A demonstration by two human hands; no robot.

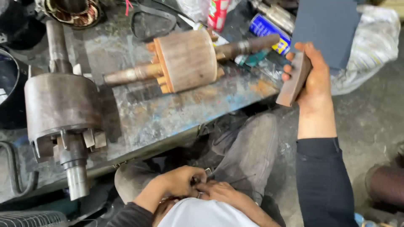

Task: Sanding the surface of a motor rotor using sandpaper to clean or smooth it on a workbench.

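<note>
The right hand [314,82] is raised at the upper right of the view. Its fingers are curled round the edge of a stiff sheet [327,29], dark grey-blue on one face and brown on the folded part lying in the palm. The sheet's top runs out of the picture, so its full shape cannot be made out. It is held in the air beyond the edge of the surface [168,115], a worn metal top with blue paint and rust. The left hand is nowhere in sight. On the surface, near the sheet, lies a copper-toned rotor [187,61] on its shaft. A larger dark rotor [63,109] lies well apart at the left, its shaft end overhanging the edge. Behind the copper-toned rotor, a blue and yellow spray can [269,29] is half hidden by the sheet, and a red can [217,12] is cut off at the top. Low in the view, a co-worker's hands [198,187] are pressed together on something too small to tell, beside a grey shoe [248,151].
</note>
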